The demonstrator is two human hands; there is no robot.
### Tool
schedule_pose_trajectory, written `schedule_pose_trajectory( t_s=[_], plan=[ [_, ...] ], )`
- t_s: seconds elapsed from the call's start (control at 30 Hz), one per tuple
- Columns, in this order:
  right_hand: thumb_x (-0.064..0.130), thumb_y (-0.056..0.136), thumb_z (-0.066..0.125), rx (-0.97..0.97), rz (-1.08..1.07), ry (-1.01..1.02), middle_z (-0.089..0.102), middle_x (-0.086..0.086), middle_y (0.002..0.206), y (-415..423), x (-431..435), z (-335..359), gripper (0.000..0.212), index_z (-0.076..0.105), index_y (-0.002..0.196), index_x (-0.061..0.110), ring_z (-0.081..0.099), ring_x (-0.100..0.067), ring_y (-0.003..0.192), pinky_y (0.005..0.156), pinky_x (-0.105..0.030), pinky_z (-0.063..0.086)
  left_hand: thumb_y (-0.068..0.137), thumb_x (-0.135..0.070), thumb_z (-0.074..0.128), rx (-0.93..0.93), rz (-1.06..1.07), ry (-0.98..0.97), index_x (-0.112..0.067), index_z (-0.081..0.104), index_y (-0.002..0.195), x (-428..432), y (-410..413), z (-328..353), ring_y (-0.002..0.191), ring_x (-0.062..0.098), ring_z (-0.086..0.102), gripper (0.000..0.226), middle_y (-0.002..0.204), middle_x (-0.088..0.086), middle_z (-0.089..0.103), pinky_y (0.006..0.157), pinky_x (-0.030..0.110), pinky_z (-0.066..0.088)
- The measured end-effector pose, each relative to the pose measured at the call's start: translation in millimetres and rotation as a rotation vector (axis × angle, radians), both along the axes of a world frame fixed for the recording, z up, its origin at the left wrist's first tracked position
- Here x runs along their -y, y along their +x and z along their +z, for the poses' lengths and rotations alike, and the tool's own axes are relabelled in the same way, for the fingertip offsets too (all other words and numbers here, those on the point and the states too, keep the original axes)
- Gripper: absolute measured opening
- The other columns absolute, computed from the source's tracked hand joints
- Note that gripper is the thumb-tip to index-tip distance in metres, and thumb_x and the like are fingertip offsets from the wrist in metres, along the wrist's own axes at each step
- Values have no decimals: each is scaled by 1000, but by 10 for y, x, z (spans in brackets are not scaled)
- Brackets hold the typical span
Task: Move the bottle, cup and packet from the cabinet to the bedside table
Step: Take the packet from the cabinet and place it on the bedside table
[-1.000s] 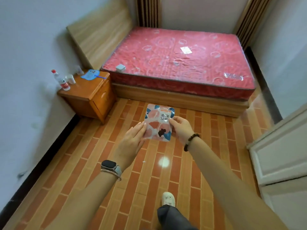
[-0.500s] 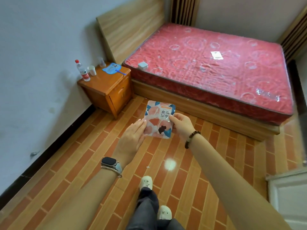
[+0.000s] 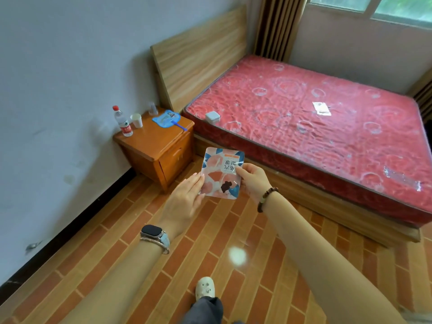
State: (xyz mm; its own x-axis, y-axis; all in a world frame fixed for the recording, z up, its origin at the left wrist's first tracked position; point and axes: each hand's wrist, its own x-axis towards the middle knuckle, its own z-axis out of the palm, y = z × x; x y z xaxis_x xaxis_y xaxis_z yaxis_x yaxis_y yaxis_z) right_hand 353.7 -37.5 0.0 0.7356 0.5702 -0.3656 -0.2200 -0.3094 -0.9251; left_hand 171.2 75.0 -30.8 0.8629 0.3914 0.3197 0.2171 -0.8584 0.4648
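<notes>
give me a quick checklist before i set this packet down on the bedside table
1. Packet held: ok, right hand pinches its edge, left hand steadies the other side.
2. Bottle on bedside table: ok, upright.
3. Cup there too: ok, beside the bottle.
4. Free spot: ok, bare wood in front of the blue fan.
5. Floor path to the table: ok, nothing in the way.

Glossy printed plastic packet (image 3: 222, 174), varnished wooden bedside table (image 3: 159, 146), clear plastic bottle (image 3: 122, 122), plastic-wrapped mattress (image 3: 315, 127).
</notes>
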Motion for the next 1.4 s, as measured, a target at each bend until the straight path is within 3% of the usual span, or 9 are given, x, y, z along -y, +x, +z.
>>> schedule_pose_trajectory(
  t_s=[0.07, 0.23, 0.77, 1.0, 1.13, 1.4],
  plan=[
    [26, 99, 53, 13, 1, 8, 72, -9, 107, 128, -249, 3, 22, 63, 109, 9, 71, -21, 93, 83, -43, 59, 98, -23, 47, 4, 5, 4, -10, 34, 144, -239, 119, 29, 139, 12, 29, 49, 148, 4, 39, 114, 35, 29],
    [23, 98, 53, 2, 26, 31, 72, -12, 104, 387, -780, -26, 21, 63, 109, 8, 72, -23, 87, 81, -46, 59, 96, -21, 50, -12, 35, 67, -8, 40, 141, -725, 327, 82, 136, 17, 36, 48, 143, 8, 45, 112, 36, 33],
    [23, 96, 55, 3, 232, 10, 72, -17, 101, 1541, -2481, -171, 19, 67, 84, 16, 69, -37, 97, 84, -60, 54, 94, -20, 53, -86, 238, 57, -5, 41, 140, -2038, 1350, -71, 135, 21, 38, 49, 143, 11, 45, 111, 41, 34],
    [19, 99, 52, -62, 343, 38, 70, -18, 106, 2040, -3258, -177, 15, 64, 94, 11, 69, -27, 91, 86, -50, 57, 95, -23, 52, -114, 370, 79, -6, 40, 141, -2574, 1790, -71, 135, 18, 37, 50, 144, 8, 44, 113, 30, 23],
    [20, 98, 53, -82, 381, 16, 70, -19, 107, 2185, -3637, -283, 15, 65, 96, 11, 69, -34, 100, 86, -53, 56, 95, -24, 50, -131, 424, 52, -7, 38, 142, -2818, 1911, -120, 136, 19, 36, 51, 145, 9, 42, 113, 29, 22],
    [17, 98, 53, -141, 429, -36, 70, -17, 101, 2280, -4454, -534, 15, 63, 87, 12, 68, -30, 92, 88, -54, 55, 96, -24, 50, -172, 471, 1, -7, 37, 142, -3508, 1997, -349, 136, 17, 36, 51, 145, 7, 42, 113, 30, 25]
  ],
)
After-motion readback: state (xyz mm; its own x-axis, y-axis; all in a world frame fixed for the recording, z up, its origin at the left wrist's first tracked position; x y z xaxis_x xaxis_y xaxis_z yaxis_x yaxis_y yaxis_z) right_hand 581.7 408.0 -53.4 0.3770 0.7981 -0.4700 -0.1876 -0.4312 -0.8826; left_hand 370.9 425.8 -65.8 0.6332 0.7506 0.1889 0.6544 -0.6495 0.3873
